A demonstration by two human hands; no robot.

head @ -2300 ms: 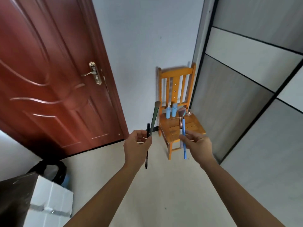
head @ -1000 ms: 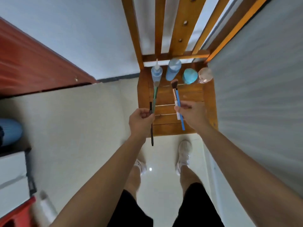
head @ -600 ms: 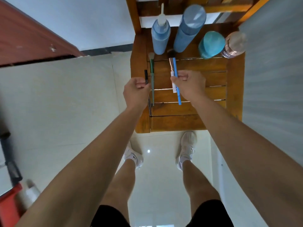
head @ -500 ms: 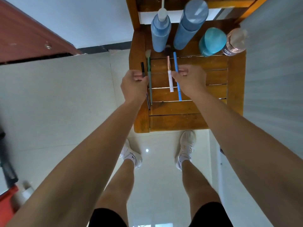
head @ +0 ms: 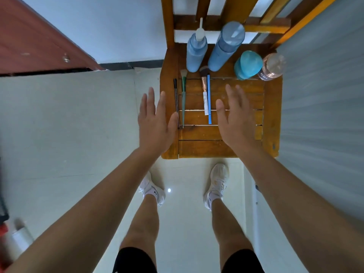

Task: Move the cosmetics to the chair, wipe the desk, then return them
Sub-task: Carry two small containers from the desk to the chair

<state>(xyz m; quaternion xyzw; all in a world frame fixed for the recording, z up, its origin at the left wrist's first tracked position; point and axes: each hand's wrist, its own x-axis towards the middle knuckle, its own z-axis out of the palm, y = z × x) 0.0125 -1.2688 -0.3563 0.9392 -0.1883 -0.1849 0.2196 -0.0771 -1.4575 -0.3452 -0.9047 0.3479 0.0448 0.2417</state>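
Far left, a red-brown door [head: 29, 46] is running off the frame's edge, and in the bottom corner something white [head: 19, 236] is smearing into blur, too soft to name. The left hand [head: 155, 119] is hovering by the left edge of the chair [head: 271, 115], its grip spread wide, fingers straight, holding nothing. Just beside its thumb a thin black pencil [head: 175, 99] and a green-handled brush [head: 183, 99] are lying lengthwise on the slats. Next a white-handled brush [head: 204, 95] and a blue pencil [head: 209, 99] are lying side by side. Behind them a blue pump bottle [head: 196, 54] and a taller blue bottle [head: 224, 48] are standing at the seat's back, where the chair's backrest is getting cut off up top. The right hand [head: 234, 119] is hanging over the seat's right half, grip spread too, empty, hiding the slats beneath; whether it's touching wood, can't tell. Further right, a teal jar [head: 248, 65] and a pinkish clear bottle [head: 272, 67] are standing, the bottle's label unreadable, and a grey panel [head: 325, 95] is streaking along the right.
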